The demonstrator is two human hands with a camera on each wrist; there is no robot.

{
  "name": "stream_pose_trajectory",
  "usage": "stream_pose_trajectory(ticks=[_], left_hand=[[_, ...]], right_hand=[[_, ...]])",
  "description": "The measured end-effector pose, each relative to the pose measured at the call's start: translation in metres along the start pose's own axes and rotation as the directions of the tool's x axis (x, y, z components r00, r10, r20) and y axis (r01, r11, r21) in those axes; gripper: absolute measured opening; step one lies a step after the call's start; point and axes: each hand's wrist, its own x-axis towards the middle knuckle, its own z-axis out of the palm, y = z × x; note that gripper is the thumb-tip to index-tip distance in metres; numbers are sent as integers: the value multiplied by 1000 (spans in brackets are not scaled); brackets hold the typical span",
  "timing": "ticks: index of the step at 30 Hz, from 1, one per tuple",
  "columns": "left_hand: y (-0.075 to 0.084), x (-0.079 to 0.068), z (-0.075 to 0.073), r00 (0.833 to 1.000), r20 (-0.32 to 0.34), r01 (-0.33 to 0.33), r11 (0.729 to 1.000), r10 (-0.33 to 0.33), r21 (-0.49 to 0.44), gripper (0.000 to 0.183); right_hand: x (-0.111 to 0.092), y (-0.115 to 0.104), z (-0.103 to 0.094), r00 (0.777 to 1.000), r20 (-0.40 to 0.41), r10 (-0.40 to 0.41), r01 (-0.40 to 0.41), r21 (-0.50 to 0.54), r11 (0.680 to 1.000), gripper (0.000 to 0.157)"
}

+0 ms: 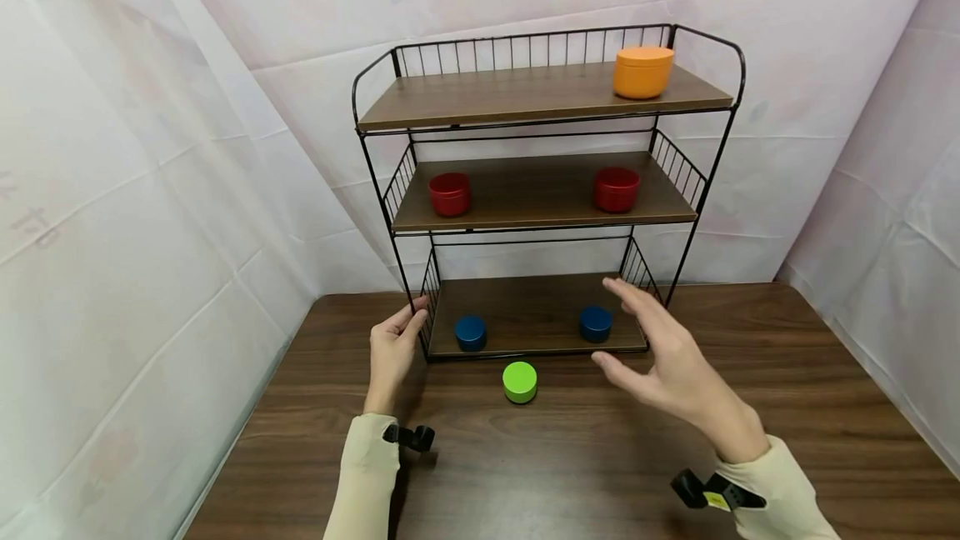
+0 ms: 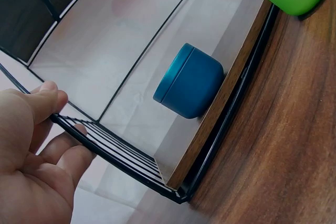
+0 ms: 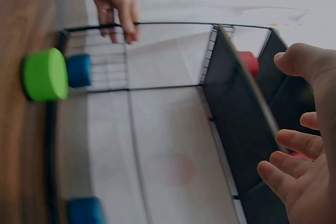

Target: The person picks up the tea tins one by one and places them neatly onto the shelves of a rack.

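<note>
A three-tier shelf rack [image 1: 525,219] with black wire frame and brown boards stands on the table. At its lower left side, my left hand [image 1: 393,348] grips the black wire frame [image 2: 118,162], thumb and fingers on either side of it. My right hand [image 1: 675,365] is spread in the air before the rack's lower right, holding nothing. Two blue round tins, a left one [image 1: 470,333] and a right one [image 1: 596,324], sit on the bottom board. A lime-green tin [image 1: 520,382] stands on the table just in front of the rack.
Two red tins, left [image 1: 450,195] and right [image 1: 617,190], stand on the middle board. An orange tin [image 1: 642,73] is at the right of the top board. White patterned cloth [image 1: 187,190] hangs behind and at both sides of the wooden table [image 1: 480,473].
</note>
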Motion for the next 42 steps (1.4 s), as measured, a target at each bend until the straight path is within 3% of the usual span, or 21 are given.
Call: stream_pose_trajectory(ticks=[3,8,18,24,30,42], left_hand=[[-13,3,2,1000,-12,11,1000,-11,9,25],[-16,4,2,1000,-17,14,1000,-14,14,25],[18,-4,-2,1000,4,4,1000,-4,7,25],[18,-4,-2,1000,18,8,1000,-8,9,26],[18,-5,-2,1000,17,3,1000,-3,20,27],[17,-4,-2,1000,20,-12,1000,12,3,27]], right_hand=[[-11,1,11,998,40,38,-39,26,999,78],[-27,2,27,982,126,144,-146,10,989,89],[-38,16,50,922,248,297,-301,-23,953,89],[-42,24,66,908,281,310,-320,-13,947,88],[-41,26,81,872,339,353,-371,-13,929,91],[-41,29,108,832,429,352,-401,26,916,93]])
